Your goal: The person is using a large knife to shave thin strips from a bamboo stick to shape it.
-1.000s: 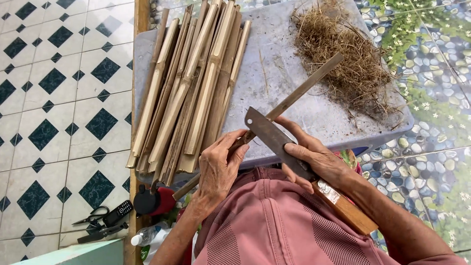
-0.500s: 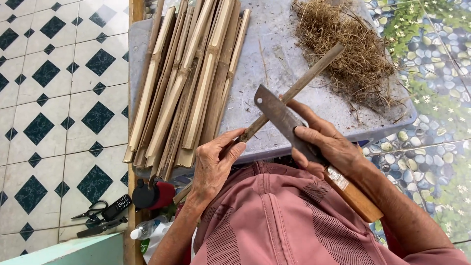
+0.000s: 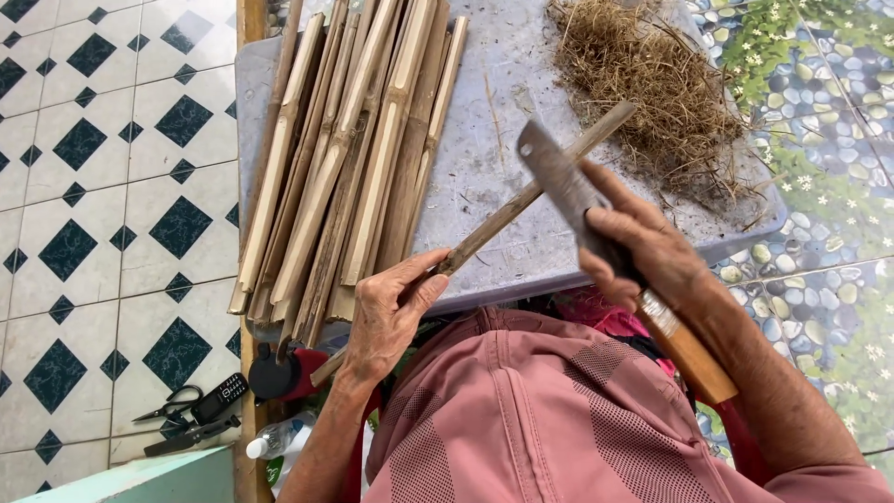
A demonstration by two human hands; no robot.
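Left hand: the left hand (image 3: 391, 312) is closed around the near end of a bamboo stick (image 3: 521, 203), thumb on top, holding it slanted up and away over the table so its length is open to the blade.
Right hand: the right hand (image 3: 643, 247) is clamped on a cleaver-like knife (image 3: 568, 191), gripping where the metal meets the wooden handle (image 3: 684, 349); a grip this far forward probably gives closer control of the edge.
Hands together or apart: apart, each holding its own thing, with the knife crossing over the stick's far half. Whether the blade touches the stick cannot be told; the knife is slightly blurred.
Stick: thin and brown, running from the left palm toward the upper right, its far end near the heap of shavings.
Bamboo slats: a bundle of split bamboo strips (image 3: 354, 158) lies lengthwise on the left part of the table, just beside the left hand, near ends overhanging the front edge.
Shavings: a heap of dry fibrous shavings (image 3: 652, 84) sits at the table's far right corner, beyond the knife.
Table: a grey table (image 3: 494, 121), bare in the middle between bundle and heap, giving room for the stick to swing.
Floor, left: scissors and small black tools (image 3: 191, 410) lie on the diamond-patterned tiles (image 3: 84, 186), with a plastic bottle (image 3: 275, 442) nearby.
Near edge: the person's pink shirt (image 3: 521, 419) presses close under the table's front edge.
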